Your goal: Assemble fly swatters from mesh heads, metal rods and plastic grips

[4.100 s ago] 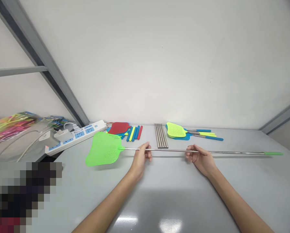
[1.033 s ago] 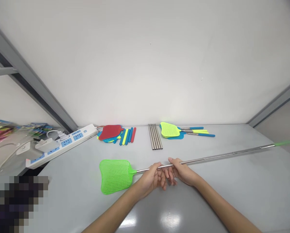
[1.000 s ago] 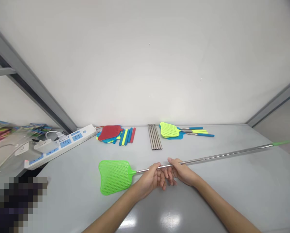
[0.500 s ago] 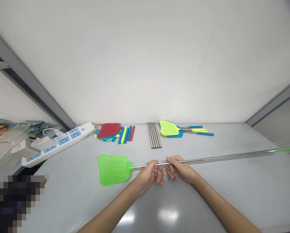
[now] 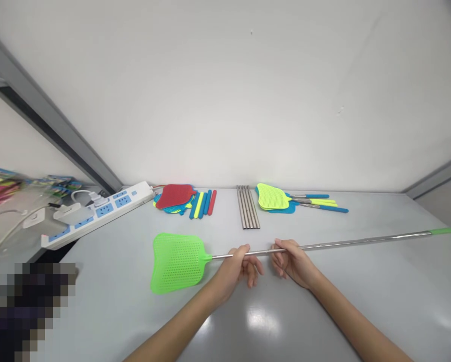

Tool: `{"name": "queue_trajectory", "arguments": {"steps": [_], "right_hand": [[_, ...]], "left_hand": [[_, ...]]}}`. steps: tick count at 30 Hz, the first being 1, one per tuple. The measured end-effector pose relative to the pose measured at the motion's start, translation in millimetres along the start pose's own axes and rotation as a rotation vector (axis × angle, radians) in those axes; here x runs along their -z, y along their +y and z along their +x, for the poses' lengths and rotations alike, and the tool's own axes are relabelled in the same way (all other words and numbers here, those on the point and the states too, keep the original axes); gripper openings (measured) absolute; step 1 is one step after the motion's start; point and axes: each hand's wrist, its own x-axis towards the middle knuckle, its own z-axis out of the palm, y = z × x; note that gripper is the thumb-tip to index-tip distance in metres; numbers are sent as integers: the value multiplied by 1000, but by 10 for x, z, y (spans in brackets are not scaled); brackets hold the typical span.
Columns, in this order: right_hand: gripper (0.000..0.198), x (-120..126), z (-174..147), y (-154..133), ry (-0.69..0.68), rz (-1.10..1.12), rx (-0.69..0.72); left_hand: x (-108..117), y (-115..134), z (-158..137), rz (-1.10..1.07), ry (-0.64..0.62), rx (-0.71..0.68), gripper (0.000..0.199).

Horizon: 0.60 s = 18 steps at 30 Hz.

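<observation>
A green fly swatter [image 5: 180, 262] with a long, drawn-out metal rod spans the view, its mesh head at the left and its green grip at the far right. Near the head, my left hand [image 5: 237, 271] pinches the rod between thumb and forefinger, the other fingers loosely curled. Farther right along the same rod, my right hand [image 5: 293, 261] holds it in a similar pinch. A short stretch of bare rod shows between the two hands. Behind them lie several metal tubes [image 5: 248, 207] side by side.
Toward the wall are stacked swatter heads with a red one [image 5: 177, 196] on top, several coloured grips [image 5: 203, 205], and a pile of swatters under a yellow head [image 5: 273, 196]. A power strip [image 5: 100, 213] with plugs lies left. Colourful packages [image 5: 2, 188] sit at the far left.
My right hand has slid a little rightward along the rod, widening the gap between my hands. The swatter's head has tilted slightly. The camera view has shifted somewhat.
</observation>
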Motion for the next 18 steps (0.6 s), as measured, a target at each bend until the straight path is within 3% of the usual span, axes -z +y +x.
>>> {"name": "queue_trajectory", "arguments": {"steps": [5,18], "right_hand": [[43,25,-9,3,-16,-58,-33],[44,6,-102,36,7,-136,36]], "left_hand": [[-3,-20,19,-22,18,-2,52],[11,-55,13,-28,-15,-9,54]]}}
